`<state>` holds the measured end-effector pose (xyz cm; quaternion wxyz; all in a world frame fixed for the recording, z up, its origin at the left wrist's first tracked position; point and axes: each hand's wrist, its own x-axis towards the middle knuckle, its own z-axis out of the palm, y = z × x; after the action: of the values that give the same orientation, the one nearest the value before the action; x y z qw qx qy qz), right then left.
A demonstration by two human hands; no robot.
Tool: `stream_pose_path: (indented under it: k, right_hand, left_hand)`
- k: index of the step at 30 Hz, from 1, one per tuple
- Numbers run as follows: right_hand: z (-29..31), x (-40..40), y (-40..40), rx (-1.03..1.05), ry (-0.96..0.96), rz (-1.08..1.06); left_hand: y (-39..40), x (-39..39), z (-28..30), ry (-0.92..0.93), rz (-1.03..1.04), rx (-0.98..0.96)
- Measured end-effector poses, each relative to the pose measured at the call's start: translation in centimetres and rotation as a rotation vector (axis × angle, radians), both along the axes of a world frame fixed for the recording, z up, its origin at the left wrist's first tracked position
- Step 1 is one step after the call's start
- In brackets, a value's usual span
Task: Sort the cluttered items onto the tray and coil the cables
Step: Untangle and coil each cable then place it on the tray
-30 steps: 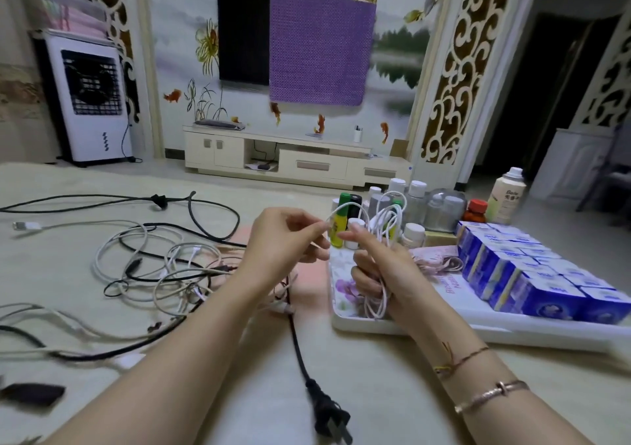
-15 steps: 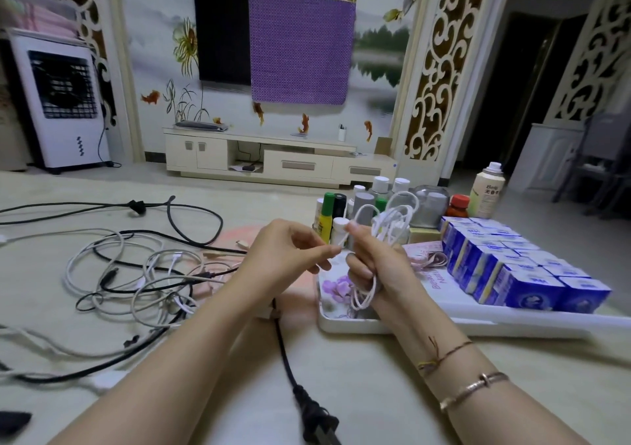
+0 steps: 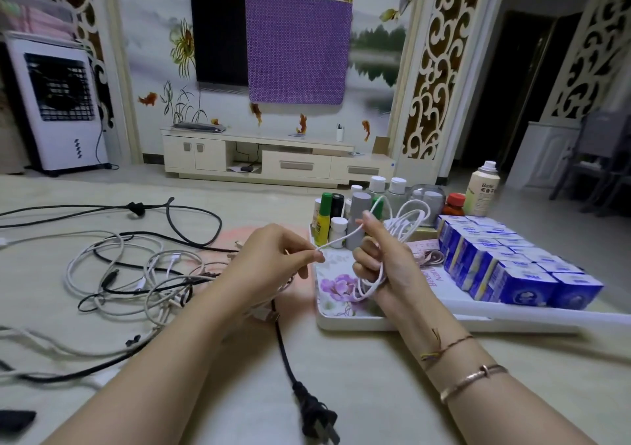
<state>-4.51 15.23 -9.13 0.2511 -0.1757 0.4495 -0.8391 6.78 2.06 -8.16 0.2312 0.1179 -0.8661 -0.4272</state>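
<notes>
My right hand (image 3: 382, 267) grips a coil of white cable (image 3: 408, 221), whose loops stick out above and below the fist, over the near left corner of the white floral tray (image 3: 345, 321). My left hand (image 3: 273, 257) pinches the free end of the same cable, which runs taut between the two hands. On the tray stand several bottles (image 3: 360, 217) at the back and several blue boxes (image 3: 512, 263) on the right. A tangle of white and black cables (image 3: 136, 270) lies on the table to the left.
A black power cord with a plug (image 3: 316, 417) runs under my left wrist toward the near edge. A spray can (image 3: 481, 188) stands behind the tray. A pink coiled cable (image 3: 426, 257) lies on the tray. A dark object (image 3: 15, 419) sits at the near left.
My left hand has pulled the cable's end away to the left, so a taut strand now spans the hands. The coil stays in my right hand.
</notes>
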Motion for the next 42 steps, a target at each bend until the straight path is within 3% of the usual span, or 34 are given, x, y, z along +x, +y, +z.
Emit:
stream_pose_path:
  k: [8, 15, 23, 30, 37, 42]
  right_hand:
    - [-0.5, 0.0, -0.8, 0.077, 0.051, -0.114]
    - [0.5, 0.6, -0.5, -0.182, -0.063, 0.059]
    - [0.5, 0.3, 0.0, -0.238, -0.157, 0.097]
    - [0.4, 0.5, -0.3, -0.145, -0.102, 0.057]
    - [0.1, 0.9, -0.3, 0.049, -0.022, 0.018]
    - [-0.1, 1.4, -0.3, 0.177, 0.143, 0.104]
  left_hand:
    - [0.1, -0.1, -0.4, -0.084, -0.022, -0.159]
    - [-1.3, 0.8, -0.3, -0.107, 0.087, -0.271]
    - [-2.6, 1.5, -0.3, -0.295, 0.034, -0.159]
    - [-2.1, 1.8, 0.3, -0.110, 0.030, -0.075]
    - [-2.6, 2.0, 1.0, 0.043, 0.118, -0.120]
    - [-2.1, 1.8, 0.7, 0.125, 0.213, -0.391]
